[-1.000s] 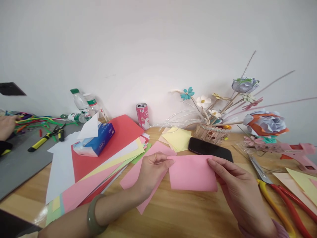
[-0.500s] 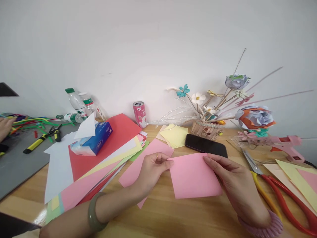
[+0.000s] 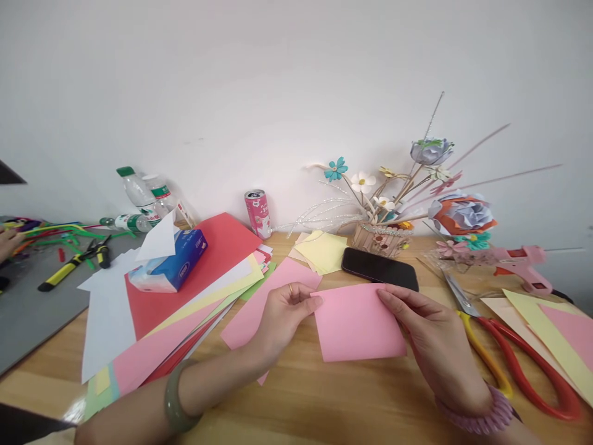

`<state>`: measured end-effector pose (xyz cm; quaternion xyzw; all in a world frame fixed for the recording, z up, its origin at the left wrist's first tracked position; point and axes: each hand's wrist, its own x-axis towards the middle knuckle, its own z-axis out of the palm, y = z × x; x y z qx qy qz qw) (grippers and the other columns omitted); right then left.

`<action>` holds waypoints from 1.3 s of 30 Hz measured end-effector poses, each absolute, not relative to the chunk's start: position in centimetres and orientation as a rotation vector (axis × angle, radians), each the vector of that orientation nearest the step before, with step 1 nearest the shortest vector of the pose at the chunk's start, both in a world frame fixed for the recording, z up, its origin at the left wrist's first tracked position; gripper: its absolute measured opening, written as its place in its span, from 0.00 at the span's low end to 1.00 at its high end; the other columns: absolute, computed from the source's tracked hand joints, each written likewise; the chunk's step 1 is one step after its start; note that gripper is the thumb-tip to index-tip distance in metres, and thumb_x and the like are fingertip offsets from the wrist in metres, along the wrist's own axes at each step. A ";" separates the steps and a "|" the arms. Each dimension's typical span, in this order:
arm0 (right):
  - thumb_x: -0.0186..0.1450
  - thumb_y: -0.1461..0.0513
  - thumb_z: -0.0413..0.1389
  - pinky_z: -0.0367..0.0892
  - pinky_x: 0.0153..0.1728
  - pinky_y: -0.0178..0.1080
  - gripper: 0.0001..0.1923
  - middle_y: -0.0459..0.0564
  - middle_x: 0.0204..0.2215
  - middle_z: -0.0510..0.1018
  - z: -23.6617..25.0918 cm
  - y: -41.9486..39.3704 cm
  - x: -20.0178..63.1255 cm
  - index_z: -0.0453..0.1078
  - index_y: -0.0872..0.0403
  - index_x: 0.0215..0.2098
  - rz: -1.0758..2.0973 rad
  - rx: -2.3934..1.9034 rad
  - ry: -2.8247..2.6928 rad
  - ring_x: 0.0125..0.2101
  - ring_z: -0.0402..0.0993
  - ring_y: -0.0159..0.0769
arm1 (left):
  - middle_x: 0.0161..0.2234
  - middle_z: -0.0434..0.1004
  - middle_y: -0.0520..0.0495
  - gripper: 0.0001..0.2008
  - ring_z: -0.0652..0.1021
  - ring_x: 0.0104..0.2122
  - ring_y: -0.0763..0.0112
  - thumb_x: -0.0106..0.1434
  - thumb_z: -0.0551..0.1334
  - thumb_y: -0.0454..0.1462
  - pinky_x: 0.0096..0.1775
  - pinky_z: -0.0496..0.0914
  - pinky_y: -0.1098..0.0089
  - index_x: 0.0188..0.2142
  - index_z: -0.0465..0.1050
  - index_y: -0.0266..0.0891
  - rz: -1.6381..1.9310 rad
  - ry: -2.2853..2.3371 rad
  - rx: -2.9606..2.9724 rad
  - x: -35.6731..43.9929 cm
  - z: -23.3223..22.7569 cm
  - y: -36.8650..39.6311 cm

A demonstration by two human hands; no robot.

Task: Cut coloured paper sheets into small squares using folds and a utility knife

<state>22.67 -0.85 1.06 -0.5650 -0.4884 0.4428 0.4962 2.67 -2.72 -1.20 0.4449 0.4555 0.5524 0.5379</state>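
The left hand [image 3: 282, 312] and right hand [image 3: 428, 334] pinch the far corners of a folded pink paper square [image 3: 359, 322], lying on the wooden table [image 3: 324, 402] near a black phone [image 3: 380, 270]. Judged from this, the edges should be lined up flush before any crease is pressed.

Legible text: none.

Blue cardboard tissue box [image 3: 173, 267], left of centre of the frame: white oval logo on its side face, lettering too small to read.

Pink drink can [image 3: 258, 213], centre, against the wall: white label patch with print, unreadable.

Clear plastic water bottles with green-and-white labels [image 3: 147, 199], upper left of the desk: label print blurred, no word or number resolved.

Black phone [image 3: 380, 270], centre right: screen dark.
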 end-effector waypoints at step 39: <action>0.54 0.51 0.57 0.64 0.23 0.38 0.12 0.48 0.25 0.79 0.1 0.3 23.5 0.77 0.50 0.26 1.033 -1.517 -1.620 0.24 0.73 0.39 | 0.24 0.73 0.51 0.03 0.72 0.26 0.70 0.51 0.61 0.33 0.28 0.62 0.72 0.22 0.71 0.39 0.863 1.381 1.492 2.4 -1.0 -2.6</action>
